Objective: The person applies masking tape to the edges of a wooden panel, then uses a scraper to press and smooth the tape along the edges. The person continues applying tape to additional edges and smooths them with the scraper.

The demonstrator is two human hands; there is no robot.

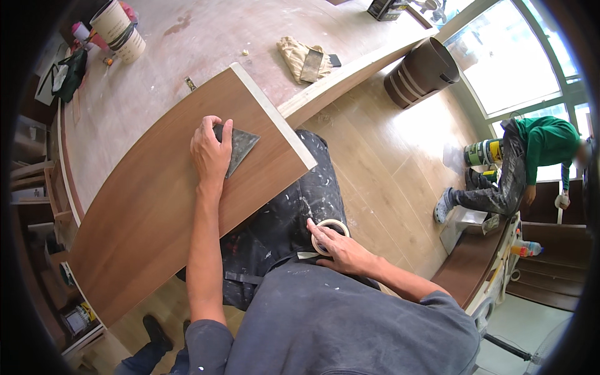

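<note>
My left hand (pixel 212 150) is closed on a putty knife (pixel 242 151), its wide grey metal blade lying over the wood-grain face of a curved panel (pixel 150 194). The fingers mostly cover its dark handle. A pale, unfinished edge (pixel 275 115) runs along the panel's right end. Over my paint-spotted dark trousers (pixel 312 187), my right hand (pixel 344 250) grips a roll of masking tape (pixel 337 224), with the fingers across the ring.
The panel rests on a large stained worktop (pixel 206 50), which also holds beige work gloves (pixel 294 56) and a cream bucket (pixel 119 31). A dark brown bin (pixel 422 72) stands on the floor. At right, a co-worker in a green top (pixel 550 140) bends near paint buckets (pixel 483 152).
</note>
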